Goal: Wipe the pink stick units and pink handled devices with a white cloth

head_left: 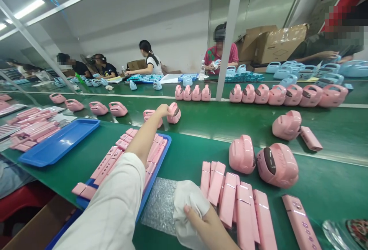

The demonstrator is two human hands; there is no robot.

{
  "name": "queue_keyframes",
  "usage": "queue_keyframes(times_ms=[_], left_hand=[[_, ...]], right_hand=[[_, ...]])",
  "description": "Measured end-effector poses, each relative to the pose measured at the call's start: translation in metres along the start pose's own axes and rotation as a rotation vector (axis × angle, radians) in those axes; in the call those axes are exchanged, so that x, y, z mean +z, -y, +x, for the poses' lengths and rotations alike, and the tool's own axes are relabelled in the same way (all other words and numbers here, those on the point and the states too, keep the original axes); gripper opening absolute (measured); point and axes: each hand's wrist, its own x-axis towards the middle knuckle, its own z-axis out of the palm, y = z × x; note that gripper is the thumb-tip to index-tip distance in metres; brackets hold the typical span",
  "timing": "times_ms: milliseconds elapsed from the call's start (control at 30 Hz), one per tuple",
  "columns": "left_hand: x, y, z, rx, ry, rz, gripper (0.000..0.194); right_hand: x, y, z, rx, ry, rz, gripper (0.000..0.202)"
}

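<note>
My left hand (163,110), at the end of a white sleeve, reaches across the green table. Its fingers are closed on the handle of a small glossy pink casing (174,113) with a dark front window. Another pink casing (152,117) is partly hidden behind my forearm. In the lower middle, my right hand (201,221) grips a crumpled white cloth (188,200), thumb on top. Under the cloth lies a sheet of bubble wrap (159,204). To its right is a pile of long pink bars (230,196) with shiny bands.
A blue tray (165,146) full of pink bars lies under my left arm; another blue tray (60,142) is farther left. Large pink casings (277,165) stand on the right. A row of pink casings (261,94) lines the far ledge, before a metal post (228,39). Co-workers sit opposite.
</note>
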Motion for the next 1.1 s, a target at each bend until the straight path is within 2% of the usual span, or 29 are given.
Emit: queue_keyframes(times_ms=[167, 333, 433, 500, 633, 767, 867, 933, 1000, 1033, 1100], left_hand=[[-0.005, -0.008, -0.005, -0.003, 0.067, 0.157, 0.037], [-0.018, 0.003, -0.011, -0.11, 0.121, 0.337, 0.049], [-0.028, 0.012, -0.017, -0.161, 0.217, 0.423, 0.04], [-0.034, 0.015, -0.023, -0.148, 0.259, 0.467, 0.033], [-0.052, 0.014, -0.041, -0.079, 0.235, 0.512, 0.025], [-0.077, 0.004, -0.078, 0.045, 0.117, 0.504, 0.023], [-0.084, -0.014, -0.119, 0.198, 0.082, 0.496, 0.022], [-0.075, -0.03, -0.15, 0.318, 0.126, 0.504, 0.019], [-0.056, -0.047, -0.185, 0.415, 0.2, 0.503, 0.009], [-0.045, -0.055, -0.202, 0.47, 0.248, 0.504, 0.004], [-0.023, -0.069, -0.236, 0.641, 0.4, 0.512, 0.01]], right_hand=[[0.0, 0.001, 0.0, -0.002, 0.056, -0.038, 0.053], [0.0, 0.009, -0.001, -0.037, 0.06, -0.048, 0.05], [0.001, 0.013, -0.002, -0.021, 0.061, -0.052, 0.05], [0.001, 0.015, -0.002, -0.029, 0.053, -0.052, 0.049], [0.001, 0.017, -0.002, -0.036, 0.066, -0.025, 0.049], [-0.002, 0.021, -0.002, -0.068, 0.079, 0.039, 0.053], [-0.004, 0.026, -0.004, -0.037, 0.199, 0.113, 0.057], [-0.005, 0.029, -0.007, -0.02, 0.353, 0.123, 0.056], [-0.006, 0.033, -0.009, -0.019, 0.52, 0.102, 0.055], [-0.006, 0.035, -0.011, -0.019, 0.596, 0.087, 0.055], [-0.007, 0.038, -0.013, -0.017, 0.727, 0.059, 0.056]])
